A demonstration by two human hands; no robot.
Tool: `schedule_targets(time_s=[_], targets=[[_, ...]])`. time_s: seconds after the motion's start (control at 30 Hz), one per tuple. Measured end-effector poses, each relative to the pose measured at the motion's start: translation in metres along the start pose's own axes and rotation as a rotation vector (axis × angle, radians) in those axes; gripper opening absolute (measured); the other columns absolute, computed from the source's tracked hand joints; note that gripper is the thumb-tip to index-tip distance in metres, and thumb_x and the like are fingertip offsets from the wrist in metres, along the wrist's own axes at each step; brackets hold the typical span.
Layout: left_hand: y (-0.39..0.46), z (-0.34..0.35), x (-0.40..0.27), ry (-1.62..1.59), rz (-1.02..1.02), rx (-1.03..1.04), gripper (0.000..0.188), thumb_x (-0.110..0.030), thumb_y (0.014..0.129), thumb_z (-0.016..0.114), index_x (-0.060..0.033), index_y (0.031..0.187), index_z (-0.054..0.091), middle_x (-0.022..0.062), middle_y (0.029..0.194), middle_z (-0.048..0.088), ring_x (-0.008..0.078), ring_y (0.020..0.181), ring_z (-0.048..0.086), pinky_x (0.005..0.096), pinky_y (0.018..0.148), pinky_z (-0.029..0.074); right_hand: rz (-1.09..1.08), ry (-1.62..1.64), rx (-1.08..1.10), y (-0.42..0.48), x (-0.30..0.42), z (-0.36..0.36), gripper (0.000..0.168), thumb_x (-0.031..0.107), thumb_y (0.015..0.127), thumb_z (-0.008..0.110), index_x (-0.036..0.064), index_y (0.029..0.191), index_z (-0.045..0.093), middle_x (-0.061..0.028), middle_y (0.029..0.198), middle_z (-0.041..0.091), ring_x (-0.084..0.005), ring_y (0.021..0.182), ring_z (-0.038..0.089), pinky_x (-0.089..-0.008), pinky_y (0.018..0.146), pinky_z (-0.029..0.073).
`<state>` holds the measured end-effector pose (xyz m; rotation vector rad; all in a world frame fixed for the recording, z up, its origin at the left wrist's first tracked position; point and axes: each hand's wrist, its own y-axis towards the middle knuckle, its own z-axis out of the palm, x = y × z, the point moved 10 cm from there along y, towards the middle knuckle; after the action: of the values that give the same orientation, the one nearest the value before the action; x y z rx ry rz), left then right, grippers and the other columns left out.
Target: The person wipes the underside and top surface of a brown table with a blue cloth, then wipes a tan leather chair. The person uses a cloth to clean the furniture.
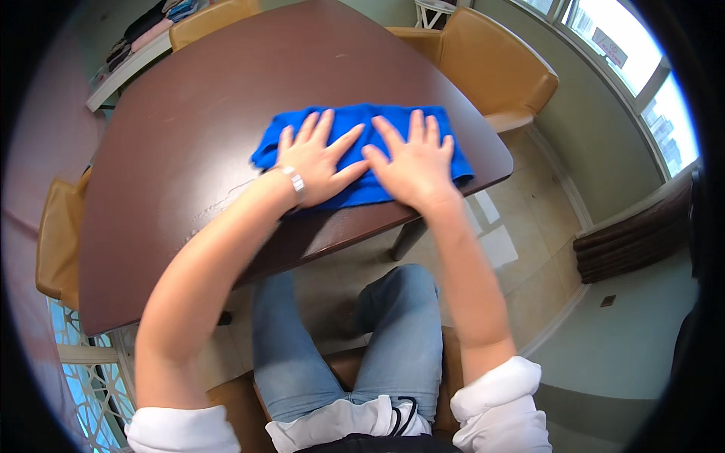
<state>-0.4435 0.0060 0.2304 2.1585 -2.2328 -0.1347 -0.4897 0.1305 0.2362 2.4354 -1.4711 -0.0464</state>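
Note:
A bright blue cloth (362,189) lies spread on the dark reddish-brown table (226,102), close to its near right edge. My left hand (314,156) presses flat on the cloth's left half, fingers apart. On the right half rests my right hand (416,161), palm down with the fingers spread. The tips of my two thumbs nearly meet at the middle of the cloth. Neither hand grips the fabric. A wet streak (226,198) shows on the tabletop to the left of the cloth.
Tan leather chairs stand around the table, one (493,68) at the far right and another (59,238) at the left. Folded clothes (150,34) lie on a white shelf (133,71) at the back left. Windows (612,45) line the right wall.

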Motion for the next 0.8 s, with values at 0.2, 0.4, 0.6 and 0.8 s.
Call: schedule_targets(time_s=[0.2, 0.4, 0.6, 0.8], targets=[[0.089, 0.014, -0.070, -0.122, -0.033, -0.059, 0.077, -0.064, 0.093, 0.034, -0.0166, 0.153, 0.032, 0.0161, 0.159, 0.023, 0.0333, 0.148, 0.019, 0.0559, 0.117, 0.012, 0.221, -0.066, 0.055, 0.046, -0.119, 0.008, 0.076, 0.068, 0.090, 0.041, 0.022, 0.151, 0.035, -0.0248, 0.156, 0.024, -0.0373, 0.146, 0.023, -0.0521, 0.117, 0.017], [0.067, 0.014, -0.093, -0.151, -0.005, -0.064, 0.076, -0.059, 0.093, 0.036, -0.0115, 0.152, 0.032, 0.0164, 0.159, 0.023, 0.0340, 0.147, 0.019, 0.0569, 0.116, 0.011, 0.147, -0.095, 0.022, 0.027, -0.124, 0.003, 0.071, 0.060, 0.094, 0.041, 0.017, 0.150, 0.037, -0.0241, 0.155, 0.029, -0.0364, 0.144, 0.026, -0.0498, 0.117, 0.019], [-0.043, -0.011, -0.089, -0.015, -0.089, -0.203, 0.073, -0.053, 0.093, 0.045, 0.0008, 0.142, 0.043, 0.0318, 0.146, 0.038, 0.0463, 0.139, 0.031, 0.0545, 0.118, 0.008, -0.089, -0.125, -0.014, -0.039, -0.044, -0.011, 0.065, 0.051, 0.097, 0.042, 0.008, 0.146, 0.041, -0.0262, 0.151, 0.033, -0.0382, 0.142, 0.028, -0.0544, 0.116, 0.016], [-0.186, -0.035, 0.014, -0.037, -0.250, -0.298, 0.076, -0.060, 0.084, 0.060, -0.0105, 0.140, 0.050, 0.0326, 0.145, 0.039, 0.0475, 0.137, 0.033, 0.0603, 0.111, 0.023, -0.376, 0.045, -0.007, -0.089, 0.115, -0.013, 0.069, 0.045, 0.096, 0.048, -0.005, 0.142, 0.041, -0.0339, 0.148, 0.033, -0.0454, 0.141, 0.028, -0.0516, 0.117, 0.019]])
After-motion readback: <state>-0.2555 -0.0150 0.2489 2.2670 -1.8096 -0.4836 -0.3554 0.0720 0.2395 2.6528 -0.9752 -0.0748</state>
